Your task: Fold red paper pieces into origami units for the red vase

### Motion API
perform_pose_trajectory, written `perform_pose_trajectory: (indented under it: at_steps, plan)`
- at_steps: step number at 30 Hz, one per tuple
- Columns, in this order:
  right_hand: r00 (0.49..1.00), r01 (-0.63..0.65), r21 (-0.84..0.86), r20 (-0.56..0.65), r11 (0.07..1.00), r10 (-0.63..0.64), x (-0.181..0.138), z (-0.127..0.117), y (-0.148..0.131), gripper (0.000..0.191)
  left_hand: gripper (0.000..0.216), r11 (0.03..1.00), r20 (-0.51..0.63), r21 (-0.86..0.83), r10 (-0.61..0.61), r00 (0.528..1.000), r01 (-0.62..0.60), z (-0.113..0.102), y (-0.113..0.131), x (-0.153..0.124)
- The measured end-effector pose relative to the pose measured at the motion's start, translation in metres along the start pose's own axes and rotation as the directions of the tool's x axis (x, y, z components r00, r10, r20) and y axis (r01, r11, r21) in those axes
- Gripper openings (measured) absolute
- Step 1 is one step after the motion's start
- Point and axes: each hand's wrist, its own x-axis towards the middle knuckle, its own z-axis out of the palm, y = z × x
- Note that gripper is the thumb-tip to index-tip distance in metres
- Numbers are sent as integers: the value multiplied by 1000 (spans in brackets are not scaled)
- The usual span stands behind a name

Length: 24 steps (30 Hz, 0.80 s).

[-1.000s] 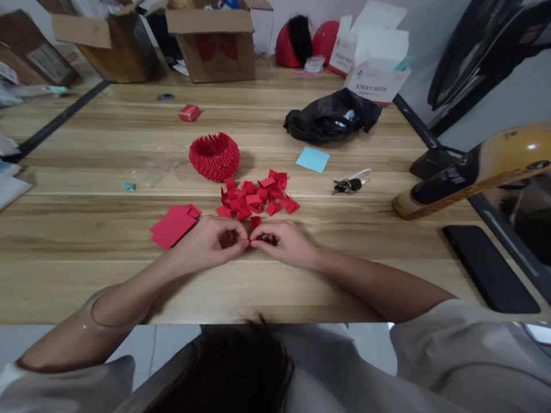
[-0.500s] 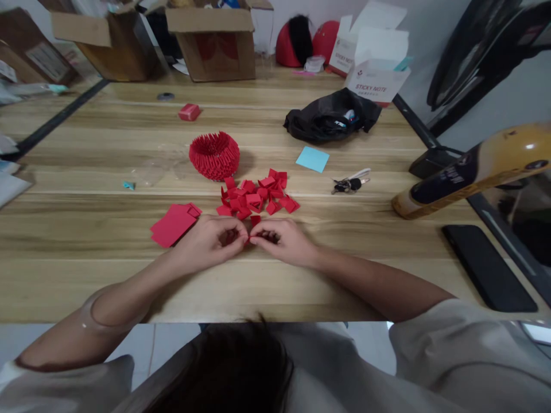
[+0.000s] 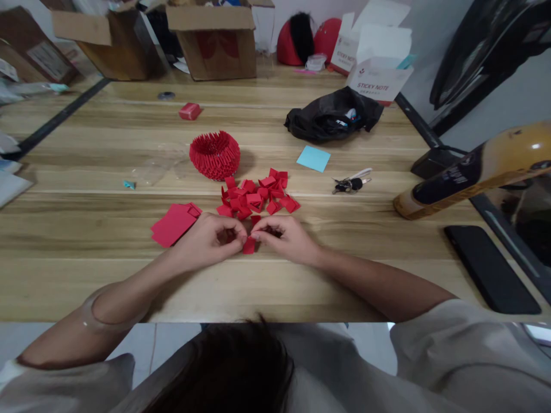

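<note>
My left hand point(image 3: 209, 240) and my right hand point(image 3: 284, 237) meet over the wooden table point(image 3: 275, 275), both pinching one small red paper piece point(image 3: 248, 245) between their fingertips. Just beyond them lies a pile of several folded red paper pieces point(image 3: 257, 197). A stack of flat red paper sheets point(image 3: 172, 225) lies to the left of my left hand. Further back stands a round red bowl shape built of folded paper point(image 3: 214, 154).
A blue sticky note point(image 3: 313, 158), keys point(image 3: 350, 183) and a black bag point(image 3: 331, 119) lie to the right. A black phone point(image 3: 491, 267) sits near the right edge beside a yellow-and-black object point(image 3: 473, 172). Cardboard boxes point(image 3: 213, 37) and sticky-note boxes point(image 3: 379, 63) stand at the back.
The red paper piece between my fingertips now shows more, hanging lower toward me. My hands have stayed in nearly the same place.
</note>
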Motion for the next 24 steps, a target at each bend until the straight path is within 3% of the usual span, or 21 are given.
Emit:
perform_pose_trajectory:
  at_steps: [6,17,24]
  plan:
    - [998,-55,117,-17,992,58,1,2,1,10,24,994,-6,-38,-103,995,103,1,0,1]
    - [999,-31,105,14,994,29,1,1,1,9,30,997,30,-54,-49,998,51,5,-4,0]
    - [998,-60,70,3,996,60,0,2,-4,15,27,983,-172,-146,-134,976,109,5,-3,-1]
